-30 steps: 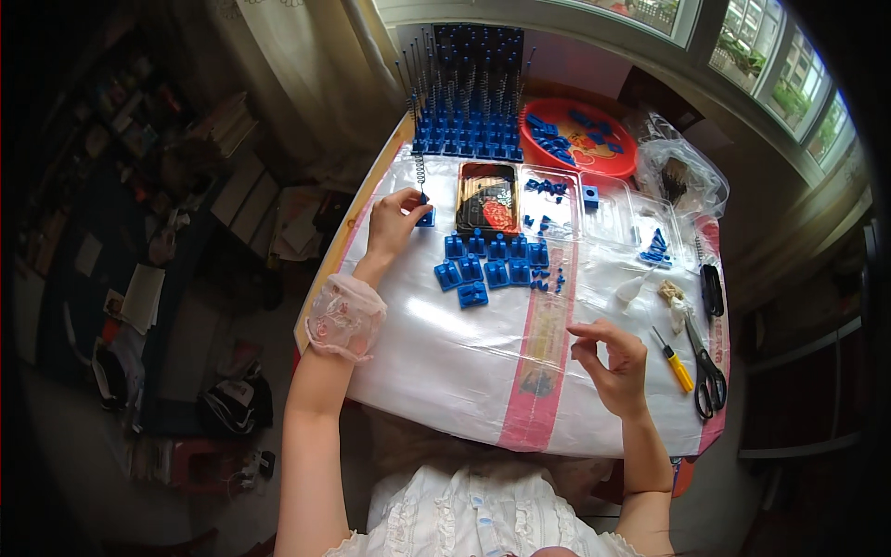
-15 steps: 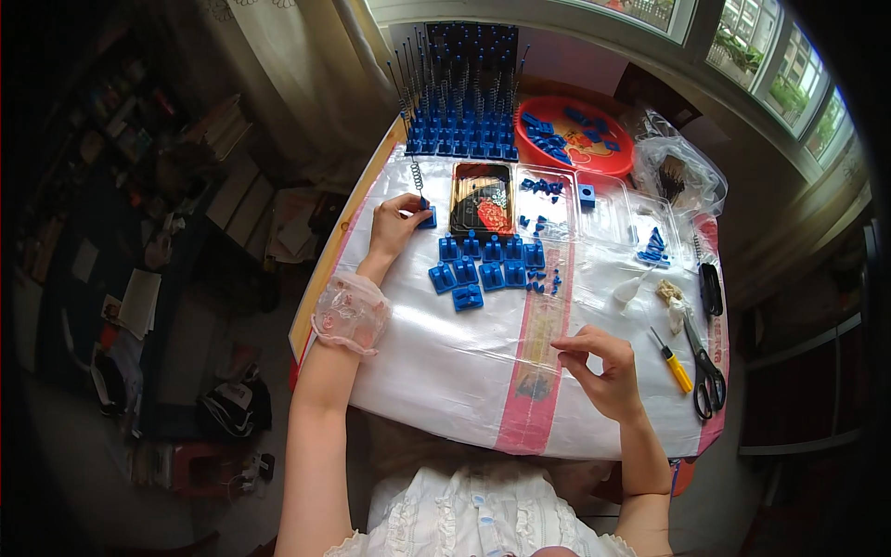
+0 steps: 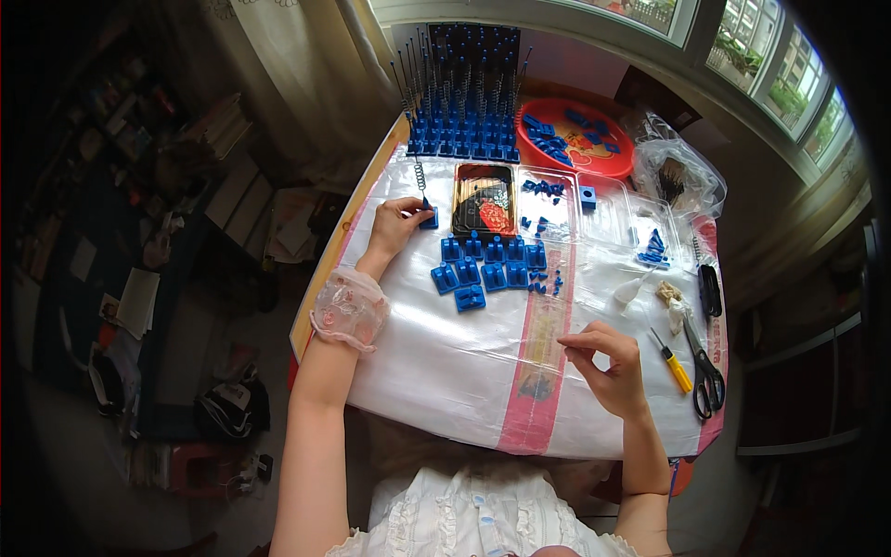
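My left hand (image 3: 397, 226) reaches to the far left of the table and grips a small blue plastic piece with a thin metal spring (image 3: 425, 200) standing on it. Just right of it lies a dark rectangular tin (image 3: 484, 199). A cluster of blue plastic blocks (image 3: 483, 269) sits in front of the tin. My right hand (image 3: 610, 364) hovers low over the plastic sheet near the pink stripe (image 3: 534, 371), fingers pinched together; whether it holds anything small is not visible.
Rows of blue pieces with upright springs (image 3: 464, 102) stand at the back. A red round tray (image 3: 575, 137) of blue parts, a clear bag (image 3: 677, 176), a yellow screwdriver (image 3: 673, 362) and black scissors (image 3: 705, 376) lie to the right.
My right hand has drifted slightly toward me and to the right. My left hand stays on the blue piece with the spring.
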`<state>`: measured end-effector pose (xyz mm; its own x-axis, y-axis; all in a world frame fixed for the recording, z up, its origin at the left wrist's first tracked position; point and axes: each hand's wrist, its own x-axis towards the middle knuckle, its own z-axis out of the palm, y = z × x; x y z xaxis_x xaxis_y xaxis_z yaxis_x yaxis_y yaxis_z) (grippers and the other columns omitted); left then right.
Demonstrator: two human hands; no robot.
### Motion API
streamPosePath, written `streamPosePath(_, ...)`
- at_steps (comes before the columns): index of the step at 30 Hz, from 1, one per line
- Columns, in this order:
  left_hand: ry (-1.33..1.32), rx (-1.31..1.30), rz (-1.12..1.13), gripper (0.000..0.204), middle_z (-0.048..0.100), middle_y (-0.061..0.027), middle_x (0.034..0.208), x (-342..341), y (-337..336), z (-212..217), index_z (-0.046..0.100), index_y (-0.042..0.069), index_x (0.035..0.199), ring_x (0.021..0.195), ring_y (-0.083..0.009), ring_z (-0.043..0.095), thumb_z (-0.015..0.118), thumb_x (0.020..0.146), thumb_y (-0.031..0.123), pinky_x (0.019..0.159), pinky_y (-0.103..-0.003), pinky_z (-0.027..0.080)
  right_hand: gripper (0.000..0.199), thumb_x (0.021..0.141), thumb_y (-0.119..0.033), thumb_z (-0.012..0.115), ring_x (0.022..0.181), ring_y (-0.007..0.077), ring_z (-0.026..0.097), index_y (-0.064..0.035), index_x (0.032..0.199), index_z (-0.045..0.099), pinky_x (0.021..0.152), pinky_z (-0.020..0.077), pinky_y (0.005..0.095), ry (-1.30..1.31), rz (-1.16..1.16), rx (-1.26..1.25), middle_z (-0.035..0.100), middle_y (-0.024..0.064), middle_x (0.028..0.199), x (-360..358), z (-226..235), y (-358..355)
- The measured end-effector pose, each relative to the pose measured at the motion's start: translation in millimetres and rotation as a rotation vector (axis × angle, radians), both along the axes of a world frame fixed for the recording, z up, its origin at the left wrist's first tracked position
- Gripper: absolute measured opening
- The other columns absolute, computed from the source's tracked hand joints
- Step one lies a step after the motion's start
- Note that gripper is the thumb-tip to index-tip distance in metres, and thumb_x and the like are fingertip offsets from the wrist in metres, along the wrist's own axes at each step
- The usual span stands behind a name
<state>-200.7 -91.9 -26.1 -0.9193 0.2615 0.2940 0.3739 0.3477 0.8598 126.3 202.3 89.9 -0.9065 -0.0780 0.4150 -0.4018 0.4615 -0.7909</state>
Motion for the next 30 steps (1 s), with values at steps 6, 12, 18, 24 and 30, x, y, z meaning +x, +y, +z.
streamPosePath(6,0.01,0.028,-0.053,0.018,0.079,-0.0097,0.092,-4.2,-4.0,-2.9,0.079,0.001,0.099,0.076,-0.0116,0.07,0.082,0.085,0.012,0.069,-0.025,0.054,0.026,0.08,0.012,0.074,0.066,0.0116,0.06,-0.0022,0.102,0.077,0.059,0.046,0.0246,0.081,-0.071,0.008,0.064,0.0054,0.077,3.1,9.9,8.4)
streamPosePath(12,-0.024,0.014,-0.021,0.018,0.078,-0.0085,0.09,1.7,-1.6,0.8,0.079,0.002,0.099,0.074,-0.01,0.068,0.081,0.086,0.013,0.068,-0.025,0.054,0.025,0.08,0.011,0.074,0.065,0.0114,0.058,-0.0022,0.102,0.077,0.058,0.045,0.0251,0.083,-0.076,0.04,0.063,0.0047,0.076,6.8,19.3,8.0)
streamPosePath(18,-0.005,-0.013,-0.008,0.016,0.078,-0.0081,0.09,5.2,1.2,4.8,0.08,0.004,0.1,0.074,-0.0101,0.068,0.08,0.087,0.014,0.068,-0.024,0.054,0.024,0.08,0.01,0.075,0.064,0.0129,0.057,-0.0031,0.1,0.076,0.058,0.0447,0.0266,0.055,-0.043,0.121,0.062,0.0047,0.075,7.9,23.5,6.1)
streamPosePath(24,-0.016,-0.04,-0.013,0.015,0.076,-0.0057,0.087,2.1,-0.2,5.2,0.08,0.004,0.1,0.076,-0.0083,0.067,0.079,0.089,0.014,0.069,-0.023,0.052,0.022,0.082,0.008,0.075,0.066,0.0155,0.058,-0.0034,0.1,0.076,0.059,0.0468,0.0283,0.01,0.016,0.184,0.064,0.0059,0.078,6.3,21.8,3.5)
streamPosePath(30,0.022,0.067,0.0,0.02,0.077,-0.0091,0.097,13.6,-8.2,31.0,0.076,0.001,0.104,0.079,-0.0112,0.069,0.075,0.093,0.017,0.072,-0.026,0.055,0.024,0.081,0.01,0.074,0.067,0.0137,0.061,-0.0034,0.1,0.076,0.059,0.0477,0.0267,-0.029,0.059,0.248,0.065,0.0061,0.077,5.1,16.1,2.2)
